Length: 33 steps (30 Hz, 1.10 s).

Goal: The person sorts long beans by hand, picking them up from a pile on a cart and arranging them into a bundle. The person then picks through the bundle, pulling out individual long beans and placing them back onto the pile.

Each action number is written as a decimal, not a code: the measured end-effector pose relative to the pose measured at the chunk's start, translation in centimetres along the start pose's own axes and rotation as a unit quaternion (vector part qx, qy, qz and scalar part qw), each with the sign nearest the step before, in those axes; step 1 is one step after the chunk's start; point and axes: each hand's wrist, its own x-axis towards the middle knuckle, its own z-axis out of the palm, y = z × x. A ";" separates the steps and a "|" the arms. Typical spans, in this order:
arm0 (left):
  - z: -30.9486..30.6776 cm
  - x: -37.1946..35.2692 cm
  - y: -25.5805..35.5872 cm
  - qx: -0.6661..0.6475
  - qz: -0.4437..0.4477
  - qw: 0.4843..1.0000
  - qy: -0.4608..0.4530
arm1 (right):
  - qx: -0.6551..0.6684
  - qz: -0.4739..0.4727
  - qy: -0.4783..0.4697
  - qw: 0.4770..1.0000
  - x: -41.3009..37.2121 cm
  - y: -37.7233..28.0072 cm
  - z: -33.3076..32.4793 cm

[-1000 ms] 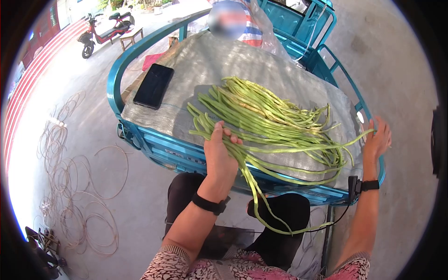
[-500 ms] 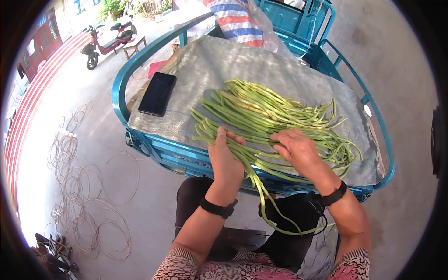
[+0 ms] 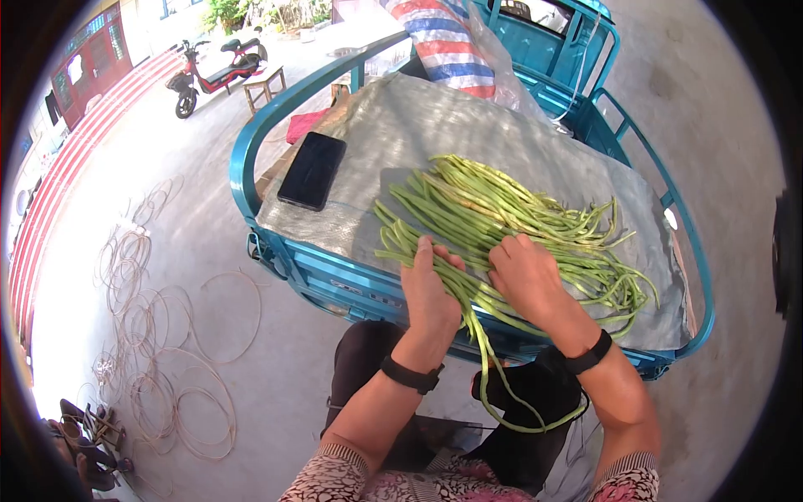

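Long green beans lie in a loose pile on the grey woven sheet over the cart bed. My left hand is closed around a bunch of beans at the near side of the pile, and a few of them hang down over the cart's edge towards my knees. Just to the right, my right hand has its fingers bent down onto the beans near the middle of the pile; its fingertips are partly hidden. A black phone lies flat on the sheet, left of the beans.
Blue cart rails rise at both sides of the sheet. A striped bag lies at the far end. Coils of thin wire are on the ground at left. Farther off are a red scooter and a wooden stool.
The view has shifted, so the cart appears farther right. My right hand has moved slightly closer to my left hand and lies lower over the beans. My left hand keeps its hold.
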 end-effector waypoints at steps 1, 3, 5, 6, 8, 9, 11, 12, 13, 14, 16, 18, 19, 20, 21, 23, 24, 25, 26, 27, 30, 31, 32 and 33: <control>0.0 0.0 0.0 0.002 0.004 1.000 -0.003 | -0.009 0.003 -0.011 1.000 -0.1 -0.2 -0.1; -0.2 0.0 -0.1 0.002 0.010 1.000 -0.008 | 0.000 0.024 -0.026 0.999 -0.4 0.1 0.2; -0.3 0.2 -0.3 -0.001 0.012 1.000 -0.014 | 0.023 0.045 -0.034 0.998 -0.5 0.3 0.1; -0.2 0.1 -0.3 0.000 0.010 1.000 -0.012 | 0.042 0.052 -0.034 0.997 -0.4 0.5 -0.2; -0.1 -0.1 -0.1 0.001 0.005 1.000 -0.007 | 0.073 0.079 -0.021 0.994 -0.3 0.8 -0.6; -0.1 0.0 0.0 -0.001 0.005 1.000 -0.009 | 0.086 0.097 -0.008 0.992 -0.2 1.1 -0.9; -0.3 0.2 -0.1 -0.007 0.004 1.000 -0.011 | 0.129 0.141 0.011 0.982 -0.4 1.3 -2.0; -0.1 0.1 0.0 -0.007 0.001 1.000 -0.008 | 0.287 0.179 -0.016 0.941 -0.6 1.7 -2.0; 0.2 0.0 0.1 -0.006 -0.002 1.000 -0.005 | 0.436 0.214 -0.042 0.873 -1.0 2.3 -2.0; 0.4 -0.1 0.1 -0.005 -0.006 1.000 -0.003 | 0.573 0.245 -0.067 0.779 -1.4 2.7 -2.1; 0.0 0.1 0.0 0.007 0.007 0.999 -0.049 | 0.605 0.217 -0.048 0.765 -2.6 2.2 -2.4; -0.3 0.2 0.0 0.011 0.012 0.997 -0.076 | 0.599 0.198 -0.014 0.776 -3.7 1.5 -2.7; -0.4 0.3 0.0 0.009 0.012 0.997 -0.081 | 0.588 0.206 -0.026 0.782 -4.2 1.4 -2.7; -0.4 0.3 0.1 0.007 0.011 0.996 -0.088 | 0.576 0.212 -0.036 0.788 -4.7 1.4 -2.7; -0.2 0.1 0.1 0.003 0.012 0.996 -0.089 | 0.565 0.220 -0.046 0.794 -5.1 1.3 -2.7; 0.3 -0.6 0.3 -0.002 0.012 0.996 -0.093 | 0.528 0.237 -0.047 0.814 -5.6 0.7 -3.2; 0.2 -0.5 0.2 0.003 0.010 0.996 -0.094 | 0.510 0.245 -0.048 0.823 -5.8 0.5 -3.4; 0.0 -0.2 0.2 0.008 0.008 0.996 -0.094 | 0.497 0.251 -0.060 0.829 -6.1 0.5 -3.6; -0.2 0.0 0.1 0.013 0.007 0.995 -0.094 | 0.483 0.257 -0.071 0.834 -6.5 0.6 -3.8; -0.3 0.2 0.1 0.011 0.003 0.996 -0.093 | 0.470 0.262 -0.083 0.839 -6.7 0.8 -3.9; -0.3 0.5 0.1 0.012 -0.009 0.995 -0.094 | 0.529 0.271 -0.053 0.803 -6.6 0.5 -3.9; -0.3 0.5 0.1 0.015 -0.009 0.995 -0.096 | 0.533 0.269 -0.053 0.800 -6.7 0.7 -3.8; -0.3 0.5 0.1 0.018 -0.009 0.995 -0.099 | 0.538 0.267 -0.053 0.798 -6.8 0.9 -3.4; -0.2 0.4 0.1 0.023 -0.009 0.995 -0.100 | 0.543 0.264 -0.054 0.796 -6.9 1.1 -3.1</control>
